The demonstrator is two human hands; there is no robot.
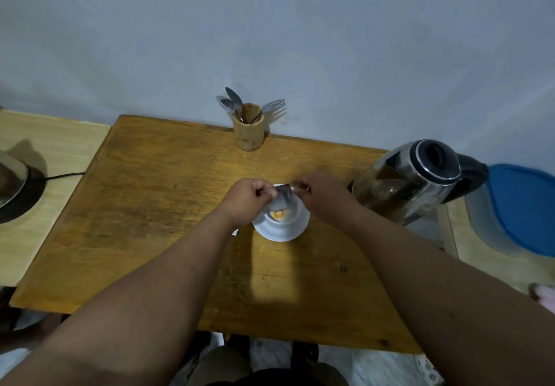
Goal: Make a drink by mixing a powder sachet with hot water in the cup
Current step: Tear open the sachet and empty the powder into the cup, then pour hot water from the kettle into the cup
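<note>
A white cup stands on a white saucer in the middle of the wooden table. Orange powder lies inside the cup. A silvery powder sachet hangs tilted right over the cup's mouth. My left hand pinches its left side and my right hand pinches its top right corner. A steel electric kettle with a black lid and handle stands just to the right of my right hand.
A wooden holder with spoons and a fork stands at the table's far edge by the wall. A lighter side table on the left carries a dark appliance with a cable. A blue lid lies at the right.
</note>
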